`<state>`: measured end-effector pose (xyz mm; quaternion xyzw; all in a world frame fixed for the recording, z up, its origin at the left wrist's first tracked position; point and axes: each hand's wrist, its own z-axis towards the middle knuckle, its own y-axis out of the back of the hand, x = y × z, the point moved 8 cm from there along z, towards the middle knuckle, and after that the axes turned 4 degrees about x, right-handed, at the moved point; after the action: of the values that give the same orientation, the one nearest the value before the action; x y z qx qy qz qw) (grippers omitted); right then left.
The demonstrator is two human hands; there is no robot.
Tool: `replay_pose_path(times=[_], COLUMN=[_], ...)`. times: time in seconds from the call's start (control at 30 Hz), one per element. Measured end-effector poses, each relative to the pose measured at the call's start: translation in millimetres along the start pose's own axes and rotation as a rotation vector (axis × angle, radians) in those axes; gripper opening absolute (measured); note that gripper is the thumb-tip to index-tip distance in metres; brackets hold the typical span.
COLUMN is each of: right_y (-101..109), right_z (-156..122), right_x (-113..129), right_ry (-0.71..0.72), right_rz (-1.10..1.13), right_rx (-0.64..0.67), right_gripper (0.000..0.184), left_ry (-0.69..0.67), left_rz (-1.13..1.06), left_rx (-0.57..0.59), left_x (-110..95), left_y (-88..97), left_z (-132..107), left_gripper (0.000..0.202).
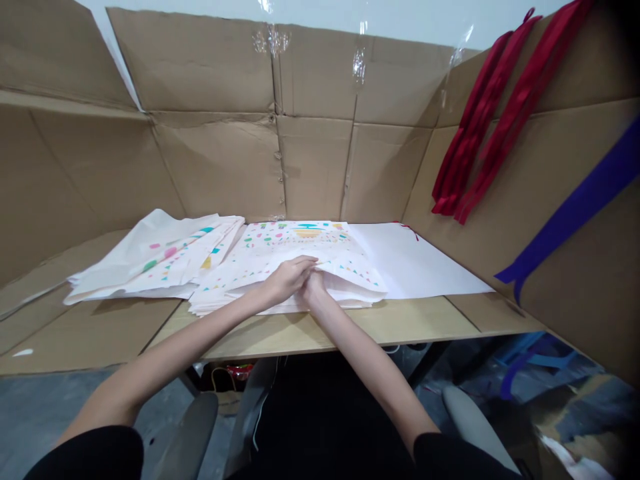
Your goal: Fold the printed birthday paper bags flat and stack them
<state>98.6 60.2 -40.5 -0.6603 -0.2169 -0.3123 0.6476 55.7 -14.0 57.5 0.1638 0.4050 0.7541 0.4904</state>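
A stack of white sheets printed with small coloured shapes [270, 250] lies in the middle of the table. My left hand [293, 275] and my right hand [313, 285] meet at the front edge of the top sheet, which is lifted and bulges open. The left fingers are pressed together over the right hand, pinching that edge. The fingers of my right hand are curled in at the same edge and partly hidden. I cannot tell whether the sheets are cloth or paper.
More printed white sheets [165, 257] lie loosely folded at the left. A plain white sheet [415, 263] spreads to the right, with a thin red cord [411, 230] at its back. Cardboard walls [215, 160] enclose the table. Red ribbons [480, 133] and a blue strip [575, 200] hang at right.
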Motion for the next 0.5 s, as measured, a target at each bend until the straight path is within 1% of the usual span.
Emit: replay_pose_path(times=[0.07, 0.1, 0.17, 0.23, 0.27, 0.33, 0.4, 0.43, 0.5], right_y=[14.7, 20.1, 28.2, 39.4, 46.7, 65.2, 82.2, 88.1, 93.8], right_z=[-6.1, -9.4, -14.9, -21.3, -24.9, -32.3, -38.7, -41.2, -44.0], right_x=[-4.4, -2.0, 12.7, 33.5, 44.5, 63.1, 78.5, 85.3, 96.5], right_ry=[-0.109, -0.128, -0.081, 0.001, 0.040, 0.071, 0.070, 0.067, 0.054], right_rz=[0.037, 0.042, 0.036, 0.036, 0.038, 0.034, 0.007, -0.016, -0.078], right_rx=[-0.116, -0.139, -0.118, -0.098, -0.099, -0.146, -0.198, -0.204, -0.166], right_gripper=[0.012, 0.012, 0.013, 0.019, 0.024, 0.032, 0.034, 0.033, 0.025], left_ry=[-0.010, -0.019, -0.031, -0.044, -0.059, -0.097, -0.102, -0.079, -0.002], left_rz=[0.020, 0.037, 0.103, 0.229, 0.306, 0.454, 0.559, 0.594, 0.637], left_rx=[0.035, 0.056, 0.085, 0.078, 0.074, 0.078, 0.087, 0.077, 0.045], left_x=[-3.2, -5.8, -11.8, -18.3, -21.9, -27.4, -26.9, -24.0, -15.5], left_y=[-4.7, -7.5, -12.5, -14.9, -16.0, -17.9, -17.2, -14.3, -5.7], left_z=[0.7, 0.0, -4.4, -13.2, -19.0, -31.9, -44.0, -49.0, -57.2], left_gripper=[0.029, 0.029, 0.030, 0.032, 0.033, 0.034, 0.036, 0.037, 0.036])
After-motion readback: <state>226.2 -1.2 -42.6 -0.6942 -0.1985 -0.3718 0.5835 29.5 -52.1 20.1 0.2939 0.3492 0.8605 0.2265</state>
